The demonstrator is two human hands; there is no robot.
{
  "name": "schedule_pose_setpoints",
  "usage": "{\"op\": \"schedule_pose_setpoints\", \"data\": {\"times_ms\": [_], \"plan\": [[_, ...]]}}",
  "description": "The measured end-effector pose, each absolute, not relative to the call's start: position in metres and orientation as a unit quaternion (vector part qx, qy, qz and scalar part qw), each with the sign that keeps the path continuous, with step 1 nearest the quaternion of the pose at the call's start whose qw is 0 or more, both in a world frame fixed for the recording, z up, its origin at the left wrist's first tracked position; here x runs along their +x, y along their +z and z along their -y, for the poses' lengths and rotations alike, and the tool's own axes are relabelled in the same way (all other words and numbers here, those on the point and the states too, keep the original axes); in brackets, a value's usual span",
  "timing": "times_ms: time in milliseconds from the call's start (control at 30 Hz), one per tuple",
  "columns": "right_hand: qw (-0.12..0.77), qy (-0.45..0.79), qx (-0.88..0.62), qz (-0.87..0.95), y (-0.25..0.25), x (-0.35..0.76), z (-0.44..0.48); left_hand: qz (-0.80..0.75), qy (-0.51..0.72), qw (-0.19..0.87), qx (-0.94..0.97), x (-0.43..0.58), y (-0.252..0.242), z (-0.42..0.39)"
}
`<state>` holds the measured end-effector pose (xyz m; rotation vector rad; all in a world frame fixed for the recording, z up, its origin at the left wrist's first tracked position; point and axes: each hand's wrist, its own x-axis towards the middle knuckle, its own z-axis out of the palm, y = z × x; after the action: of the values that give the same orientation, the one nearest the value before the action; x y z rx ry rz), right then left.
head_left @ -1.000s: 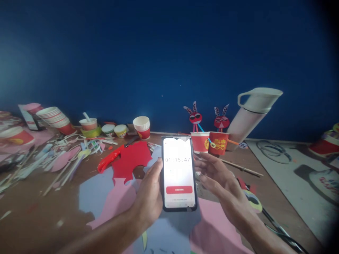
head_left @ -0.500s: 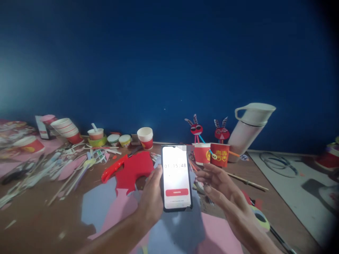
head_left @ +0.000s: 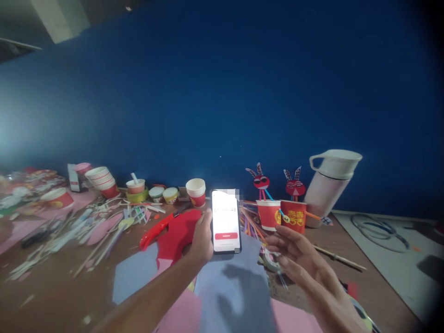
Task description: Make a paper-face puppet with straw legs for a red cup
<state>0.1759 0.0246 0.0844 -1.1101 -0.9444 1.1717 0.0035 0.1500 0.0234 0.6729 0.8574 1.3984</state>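
Note:
My left hand (head_left: 203, 239) grips a smartphone (head_left: 225, 223) by its left side, holding it upright above the table. On its bright screen are timer digits and a red button. My right hand (head_left: 298, 259) hangs to the right of the phone, fingers apart and loosely curved, holding nothing. A roll of tape (head_left: 271, 262) lies on the table just left of its fingertips. Below the phone, a grey-blue paper sheet (head_left: 236, 296) carries the hands' shadows. Beyond my right hand stand two red paper cups, one a patterned cup (head_left: 268, 216), topped with red paper figures (head_left: 261, 182).
A white thermos jug (head_left: 328, 189) leans at the back right. Red sheet material (head_left: 176, 231) and a red-handled tool (head_left: 156, 231) lie left of the phone. Stacked paper cups (head_left: 102, 180), small tubs (head_left: 170, 195) and scattered strips line the left. A blue wall (head_left: 208, 92) rises behind.
The view has tilted upward and shifted a little left, so the table items sit lower. The phone appears slightly smaller and farther away, still in my left hand. My right hand remains open beside it.

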Motion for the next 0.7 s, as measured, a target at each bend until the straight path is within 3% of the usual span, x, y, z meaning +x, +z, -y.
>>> {"op": "schedule_pose_setpoints", "data": {"times_ms": [700], "plan": [[0.559,0.534,-0.475,0.420,0.077,0.184,-0.028,-0.350,0.649,0.586,0.337,0.009,0.005,-0.225]]}}
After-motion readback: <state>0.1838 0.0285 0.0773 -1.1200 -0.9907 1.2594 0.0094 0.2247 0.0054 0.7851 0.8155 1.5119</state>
